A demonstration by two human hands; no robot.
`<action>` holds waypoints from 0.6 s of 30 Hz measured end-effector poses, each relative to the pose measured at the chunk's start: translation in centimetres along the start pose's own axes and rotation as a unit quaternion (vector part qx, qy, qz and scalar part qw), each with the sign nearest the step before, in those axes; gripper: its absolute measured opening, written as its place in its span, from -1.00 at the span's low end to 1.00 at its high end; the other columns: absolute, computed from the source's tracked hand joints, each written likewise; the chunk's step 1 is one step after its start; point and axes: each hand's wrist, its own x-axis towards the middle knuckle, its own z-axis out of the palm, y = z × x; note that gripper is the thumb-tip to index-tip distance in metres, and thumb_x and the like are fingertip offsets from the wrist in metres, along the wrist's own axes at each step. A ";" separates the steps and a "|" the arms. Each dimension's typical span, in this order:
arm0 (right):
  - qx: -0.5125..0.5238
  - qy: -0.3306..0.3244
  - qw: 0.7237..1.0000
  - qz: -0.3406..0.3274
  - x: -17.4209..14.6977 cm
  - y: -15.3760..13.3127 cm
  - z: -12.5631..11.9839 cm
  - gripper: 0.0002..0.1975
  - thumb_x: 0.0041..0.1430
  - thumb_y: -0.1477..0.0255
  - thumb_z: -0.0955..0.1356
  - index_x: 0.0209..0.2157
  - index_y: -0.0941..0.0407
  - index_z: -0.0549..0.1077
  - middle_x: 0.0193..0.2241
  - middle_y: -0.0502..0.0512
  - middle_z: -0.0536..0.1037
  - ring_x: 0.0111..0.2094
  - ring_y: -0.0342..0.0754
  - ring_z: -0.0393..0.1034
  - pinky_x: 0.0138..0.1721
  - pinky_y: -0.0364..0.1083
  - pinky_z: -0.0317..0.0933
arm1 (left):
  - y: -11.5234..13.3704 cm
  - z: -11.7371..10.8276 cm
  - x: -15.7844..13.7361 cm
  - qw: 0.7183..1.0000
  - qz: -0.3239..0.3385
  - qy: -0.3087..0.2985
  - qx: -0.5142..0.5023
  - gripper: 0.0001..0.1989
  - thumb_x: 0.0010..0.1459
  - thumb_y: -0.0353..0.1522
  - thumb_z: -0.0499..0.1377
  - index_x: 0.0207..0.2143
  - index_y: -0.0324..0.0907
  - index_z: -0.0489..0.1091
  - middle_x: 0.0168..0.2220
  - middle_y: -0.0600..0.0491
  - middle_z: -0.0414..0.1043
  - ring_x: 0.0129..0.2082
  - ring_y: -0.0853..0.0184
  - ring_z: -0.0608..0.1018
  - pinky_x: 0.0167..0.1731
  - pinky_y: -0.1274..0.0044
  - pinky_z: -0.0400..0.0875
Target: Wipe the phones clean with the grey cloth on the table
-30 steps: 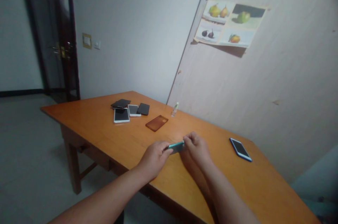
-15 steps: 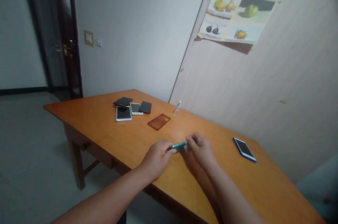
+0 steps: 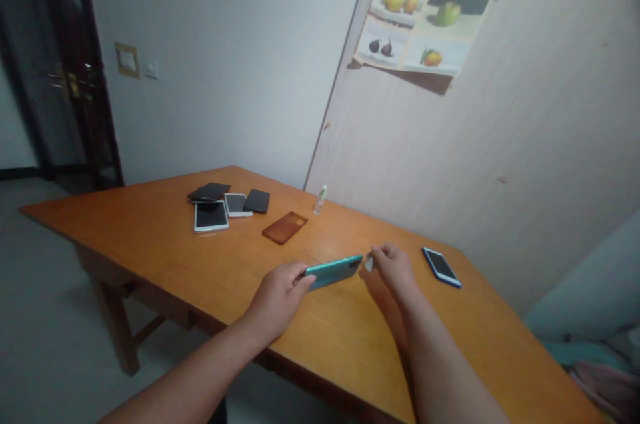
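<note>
Above the middle of the table, my left hand [image 3: 281, 296] grips one end of a teal-green smartphone [image 3: 333, 272] between thumb and fingers. The phone is tilted, with its camera end to the right. Just past that end, my right hand [image 3: 397, 271] pinches a small white piece [image 3: 369, 262], cloth or paper; I cannot tell which. A narrow gap separates it from the phone. Farther back lies a brown see-through phone case [image 3: 285, 228], and behind it stands a small clear spray bottle [image 3: 321, 200].
On the wooden table [image 3: 130, 231], a white tablet [image 3: 211, 216], a white phone [image 3: 238, 205], a black phone [image 3: 257, 201] and dark flat items [image 3: 210, 193] lie at the back left. A blue-edged phone [image 3: 441, 267] lies right. The wall bounds the far side.
The phone has turned to show more of its broad face. My right hand has drawn away from its end with the white piece. The view has shifted slightly right.
</note>
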 end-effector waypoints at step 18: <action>0.300 -0.144 0.940 0.068 -1.5 -2.3 0.8 -0.73 -0.16 0.29 0.51 -0.42 0.13 0.48 -0.49 0.01 0.51 -0.53 -0.18 0.24 -0.53 -0.17 0.06 | -0.3 -0.1 0.3 0.999 -0.022 -0.008 -0.023 -0.71 0.26 -0.17 0.07 -0.40 -0.17 0.39 -0.49 0.14 0.36 -0.45 0.33 0.41 -0.45 0.56 0.15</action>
